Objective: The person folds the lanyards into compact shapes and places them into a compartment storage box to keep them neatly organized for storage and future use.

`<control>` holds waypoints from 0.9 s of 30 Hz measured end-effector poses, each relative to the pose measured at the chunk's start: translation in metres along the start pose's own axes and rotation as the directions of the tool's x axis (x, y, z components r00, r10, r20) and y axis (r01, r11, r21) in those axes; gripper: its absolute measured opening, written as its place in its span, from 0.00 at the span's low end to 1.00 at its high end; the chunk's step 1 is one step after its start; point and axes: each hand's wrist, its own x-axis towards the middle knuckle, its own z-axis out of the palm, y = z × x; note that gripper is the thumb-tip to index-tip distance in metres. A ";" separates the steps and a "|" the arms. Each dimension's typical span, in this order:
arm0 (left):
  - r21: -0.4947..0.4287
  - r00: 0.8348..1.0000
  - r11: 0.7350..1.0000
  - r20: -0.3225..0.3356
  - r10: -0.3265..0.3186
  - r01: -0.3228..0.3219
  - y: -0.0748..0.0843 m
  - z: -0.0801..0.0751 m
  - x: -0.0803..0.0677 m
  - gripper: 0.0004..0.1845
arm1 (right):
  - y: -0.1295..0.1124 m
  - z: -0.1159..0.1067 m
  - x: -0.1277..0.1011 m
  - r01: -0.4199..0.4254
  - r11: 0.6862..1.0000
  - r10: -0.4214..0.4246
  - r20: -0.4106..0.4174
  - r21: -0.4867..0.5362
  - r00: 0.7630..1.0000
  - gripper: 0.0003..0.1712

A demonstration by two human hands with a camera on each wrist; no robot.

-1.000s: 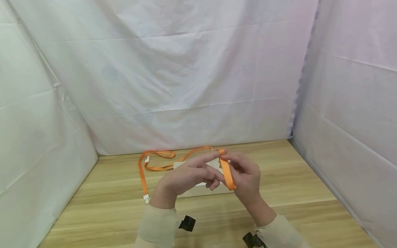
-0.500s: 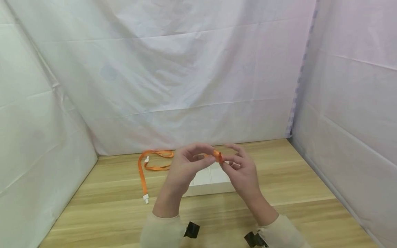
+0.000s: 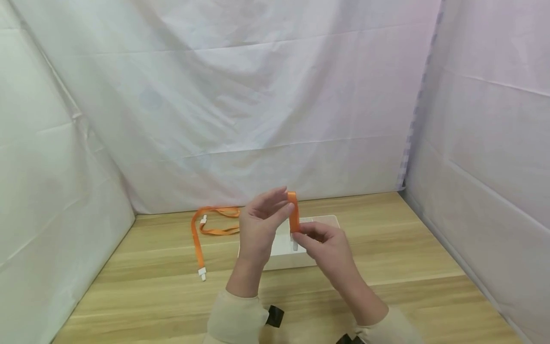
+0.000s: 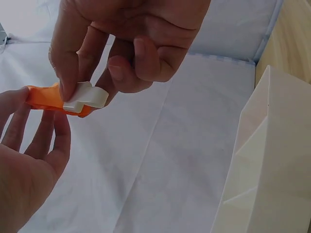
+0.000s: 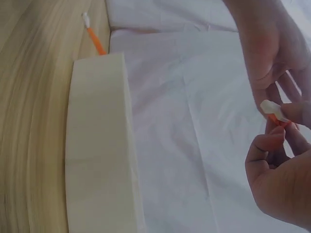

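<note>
Over the box, a folded orange lanyard is stretched upright between both hands. My left hand holds its upper end between thumb and fingers. At the lower end, my right hand pinches it near the white plastic clip, which hangs below the strap. The left wrist view shows the clip beneath the right hand's thumb and fingers, with the left hand's fingertips at the strap's other end. In the right wrist view the hands partly hide the lanyard.
A white box with dividers stands on the wooden table, behind the hands. Orange lanyard straps with white clips lie left of it. White cloth hangs at the back and both sides.
The lanyard loop turned from slanting to a small roll, then to an upright band with its clip downward. The left hand rose and changed its hold; the right hand moved slightly left and lower.
</note>
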 end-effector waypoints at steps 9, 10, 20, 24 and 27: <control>0.016 1.000 1.000 0.025 -0.018 0.017 0.004 -0.001 -0.002 0.17 | -0.006 -0.004 -0.001 -0.074 0.997 0.074 0.056 0.010 0.996 0.11; 0.008 0.999 1.000 0.025 -0.023 0.023 0.004 -0.001 -0.002 0.16 | -0.007 -0.004 -0.001 -0.078 0.997 0.078 0.047 0.005 0.996 0.12; 0.031 0.980 0.980 0.024 -0.199 0.198 0.008 0.003 -0.003 0.07 | -0.013 -0.006 -0.002 -0.074 0.997 0.075 0.032 -0.010 0.997 0.10; 0.063 0.978 0.978 0.052 -0.204 0.201 0.007 0.003 -0.001 0.12 | -0.015 -0.004 -0.003 -0.087 0.996 0.088 0.042 -0.019 0.995 0.10; 0.052 0.979 0.980 0.069 -0.194 0.191 0.006 0.002 -0.001 0.14 | -0.015 -0.004 -0.002 -0.091 0.996 0.092 0.050 -0.017 0.995 0.12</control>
